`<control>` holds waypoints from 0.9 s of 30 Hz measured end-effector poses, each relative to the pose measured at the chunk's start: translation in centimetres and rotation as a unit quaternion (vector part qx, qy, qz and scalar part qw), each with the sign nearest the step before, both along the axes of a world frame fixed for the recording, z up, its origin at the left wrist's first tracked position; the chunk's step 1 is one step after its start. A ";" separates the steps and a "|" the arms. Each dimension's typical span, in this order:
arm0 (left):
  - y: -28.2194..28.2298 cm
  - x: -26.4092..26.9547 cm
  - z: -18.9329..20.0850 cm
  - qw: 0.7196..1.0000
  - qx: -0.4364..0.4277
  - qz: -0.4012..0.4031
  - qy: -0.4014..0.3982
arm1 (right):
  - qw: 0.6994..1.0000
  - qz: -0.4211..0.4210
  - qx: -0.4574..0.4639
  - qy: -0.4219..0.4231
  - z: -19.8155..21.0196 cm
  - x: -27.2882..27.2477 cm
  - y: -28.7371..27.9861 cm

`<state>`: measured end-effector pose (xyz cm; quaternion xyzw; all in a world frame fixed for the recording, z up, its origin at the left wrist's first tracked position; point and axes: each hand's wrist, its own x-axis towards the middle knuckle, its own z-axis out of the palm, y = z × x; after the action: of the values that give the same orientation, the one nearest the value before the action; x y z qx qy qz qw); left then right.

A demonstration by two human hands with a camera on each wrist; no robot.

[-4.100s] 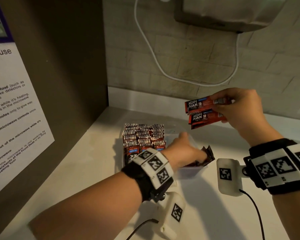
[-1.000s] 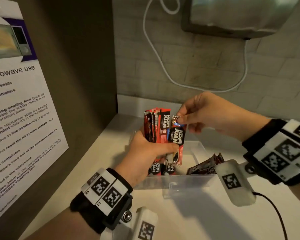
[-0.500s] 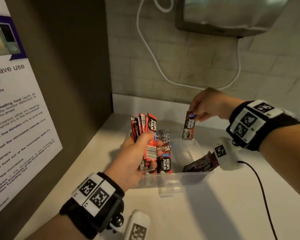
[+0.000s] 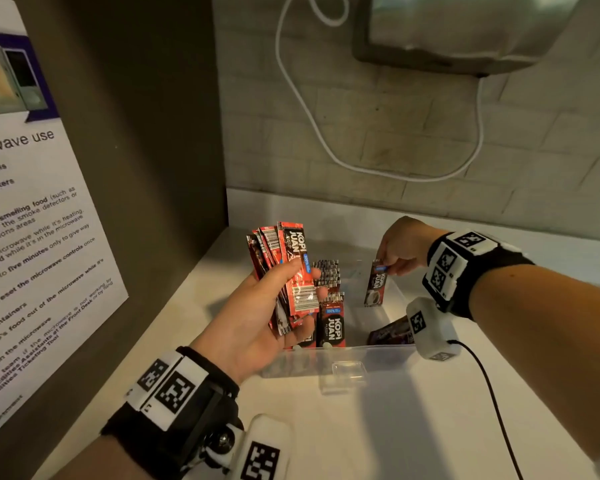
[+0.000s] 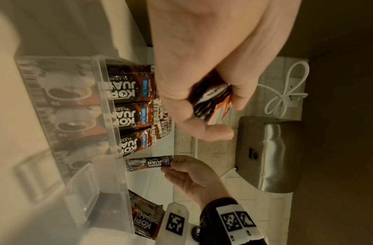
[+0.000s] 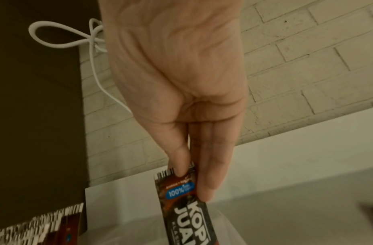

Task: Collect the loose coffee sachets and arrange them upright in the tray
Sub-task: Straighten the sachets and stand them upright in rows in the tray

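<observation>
A clear plastic tray sits on the white counter with red coffee sachets standing upright in its left part. My left hand grips a fanned bunch of sachets above the tray's left front corner. My right hand pinches the top edge of a single sachet, which hangs upright over the tray's open right part. The same single sachet shows under my fingertips in the right wrist view, and the single sachet shows in the left wrist view. A few loose sachets lie slanted at the tray's right front.
A dark cabinet side with a notice sheet bounds the left. A brick wall stands behind, with a white cable and a metal wall-mounted unit above. Bare counter lies in front of the tray.
My right hand took one sachet from the bunch, carried it right and is lowering it over the tray. My left hand has stayed over the left front corner with the bunch.
</observation>
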<state>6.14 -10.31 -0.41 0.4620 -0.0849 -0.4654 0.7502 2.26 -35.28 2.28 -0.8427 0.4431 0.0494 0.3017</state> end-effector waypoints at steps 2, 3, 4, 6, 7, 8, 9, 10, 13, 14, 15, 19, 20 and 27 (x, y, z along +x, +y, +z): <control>0.0 -0.1 -0.2 1.000 -0.003 0.011 0.009 | 1.000 -0.002 -0.003 0.008 -0.4 0.1 -0.2; 0.0 -0.1 -0.3 1.000 -0.005 0.016 0.011 | 1.000 -0.005 -0.005 0.007 -0.5 0.1 -0.3; 0.0 -0.1 -0.4 1.000 -0.006 0.020 0.010 | 1.000 -0.006 -0.009 0.007 -0.6 0.1 -0.4; -0.1 -0.2 -0.5 1.000 -0.009 0.028 0.003 | 1.000 -0.002 -0.023 0.013 -0.6 0.2 -0.5; -0.1 -0.2 -0.5 0.999 -0.012 0.031 0.001 | 0.999 0.003 -0.035 0.016 -0.6 0.3 -0.5; -0.1 -0.3 -0.5 0.999 -0.014 0.031 0.001 | 0.999 0.007 -0.045 0.020 -0.5 0.4 -0.5; -0.1 -0.3 -0.5 0.999 -0.015 0.031 0.002 | 0.998 0.012 -0.054 0.025 -0.3 0.4 -0.4; -0.1 -0.3 -0.5 0.999 -0.013 0.031 0.004 | 0.997 0.018 -0.064 0.036 0.0 0.4 -0.3; -0.2 -0.2 -0.7 0.999 0.004 0.040 0.005 | 0.989 0.040 -0.121 0.075 1.8 0.5 0.4; -0.2 -0.2 -0.8 0.999 0.010 0.046 0.001 | 0.987 0.036 -0.143 0.068 2.7 0.4 0.7; -0.3 -0.2 -0.8 0.999 0.014 0.050 -0.005 | 0.985 0.034 -0.159 0.049 3.6 0.2 1.2; -0.5 -0.4 -1.0 0.997 0.025 0.055 -0.041 | 0.982 0.105 -0.068 -0.139 6.5 -1.5 4.3; -0.6 -0.5 -0.9 0.997 0.028 0.054 -0.055 | 0.975 0.130 -0.011 -0.179 7.0 -2.2 5.5; -1.0 -1.3 -0.6 0.993 0.037 0.036 -0.109 | 0.947 0.196 0.143 -0.212 5.6 -3.8 8.6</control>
<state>4.88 -11.33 -1.06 0.5400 -0.1320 -0.3875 0.7354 -1.54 -26.67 7.91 -0.8519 0.1829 -0.0097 0.4906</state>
